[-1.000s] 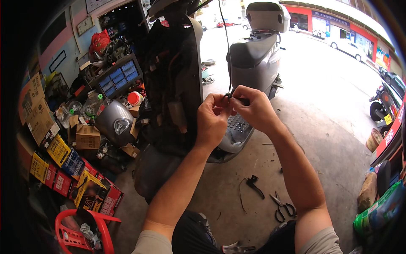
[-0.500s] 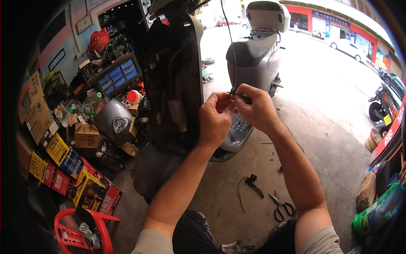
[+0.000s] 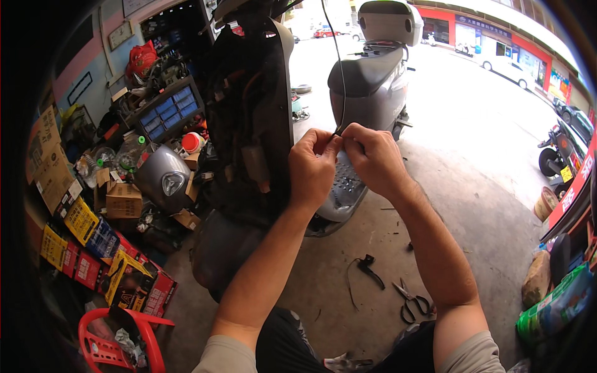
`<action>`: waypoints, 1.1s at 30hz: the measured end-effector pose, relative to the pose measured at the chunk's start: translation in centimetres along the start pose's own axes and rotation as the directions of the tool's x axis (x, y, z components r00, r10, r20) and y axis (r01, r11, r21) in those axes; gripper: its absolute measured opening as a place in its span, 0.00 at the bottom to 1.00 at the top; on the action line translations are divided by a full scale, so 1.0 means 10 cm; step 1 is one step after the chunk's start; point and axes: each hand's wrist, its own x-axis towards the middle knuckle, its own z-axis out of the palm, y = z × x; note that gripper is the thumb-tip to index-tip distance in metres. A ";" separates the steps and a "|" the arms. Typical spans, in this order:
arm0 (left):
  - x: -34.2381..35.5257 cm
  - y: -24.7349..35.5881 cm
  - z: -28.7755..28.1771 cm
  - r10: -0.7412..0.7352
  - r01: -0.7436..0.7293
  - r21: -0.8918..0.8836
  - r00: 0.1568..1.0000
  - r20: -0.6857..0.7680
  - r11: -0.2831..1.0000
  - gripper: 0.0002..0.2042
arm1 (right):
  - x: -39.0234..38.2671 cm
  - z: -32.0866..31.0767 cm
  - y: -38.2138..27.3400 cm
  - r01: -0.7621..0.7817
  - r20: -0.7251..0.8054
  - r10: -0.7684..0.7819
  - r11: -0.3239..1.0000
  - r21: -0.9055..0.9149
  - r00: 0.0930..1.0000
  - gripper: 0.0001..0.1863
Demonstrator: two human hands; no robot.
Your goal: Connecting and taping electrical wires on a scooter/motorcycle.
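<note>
A thin black cable (image 3: pixel 341 68) hangs down from the top of the view to my fingertips. My left hand (image 3: pixel 313 166) pinches it near its lower end, thumb against the forefinger. Close beside it, my right hand (image 3: pixel 376 158) is also closed on the cable, its fingers bent and the two hands almost touching. The cable's tip and any small part on it are hidden by my fingers. To the left of my hands stands an opened scooter front (image 3: pixel 258 118) with its wiring bare. Below them is a grey footboard (image 3: pixel 343 196).
On the concrete floor lie scissors (image 3: pixel 410 304) and a black lever-shaped part (image 3: pixel 372 273) with a thin wire. A red plastic stool (image 3: pixel 155 339), boxes (image 3: pixel 124 200) and a grey scooter panel (image 3: pixel 163 177) crowd the left. Another scooter (image 3: pixel 373 81) stands ahead; a green bag (image 3: pixel 553 304) lies right.
My hands have drawn slightly closer together on the cable, and the right fingers have curled in more. The whole view has shifted a little.
</note>
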 end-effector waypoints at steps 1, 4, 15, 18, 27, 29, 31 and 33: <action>0.01 -0.01 0.01 0.018 -0.017 0.028 0.999 -0.031 0.999 0.07 | -0.01 0.00 -0.01 0.000 0.001 0.000 1.000 -0.002 1.000 0.08; 0.01 -0.03 0.03 0.070 -0.063 0.114 0.996 -0.058 0.991 0.06 | -0.03 0.00 -0.05 -0.037 -0.003 0.037 0.998 -0.056 0.999 0.08; 0.03 -0.05 0.07 0.069 -0.069 0.000 0.998 -0.013 0.998 0.08 | -0.08 -0.01 0.02 0.036 -0.007 -0.037 0.991 -0.126 0.999 0.08; 0.03 -0.04 0.04 0.049 -0.047 0.065 0.999 -0.020 0.997 0.08 | -0.09 -0.01 -0.02 0.048 -0.014 -0.051 0.989 -0.139 0.999 0.08; 0.03 -0.06 0.08 0.277 -0.252 0.272 0.959 -0.059 0.929 0.07 | -0.12 -0.01 -0.07 0.074 -0.049 -0.087 0.973 -0.221 0.995 0.09; 0.04 -0.09 0.07 0.318 -0.287 0.300 0.946 -0.061 0.910 0.06 | -0.12 -0.01 -0.09 0.070 -0.045 -0.082 0.972 -0.225 0.996 0.09; 0.04 -0.10 0.08 0.343 -0.305 0.336 0.938 -0.058 0.891 0.06 | -0.12 -0.01 -0.09 0.065 -0.043 -0.077 0.971 -0.231 0.996 0.09; 0.04 -0.10 0.08 0.359 -0.319 0.346 0.932 -0.057 0.882 0.06 | -0.13 0.01 -0.07 0.075 -0.053 -0.089 0.972 -0.221 0.995 0.09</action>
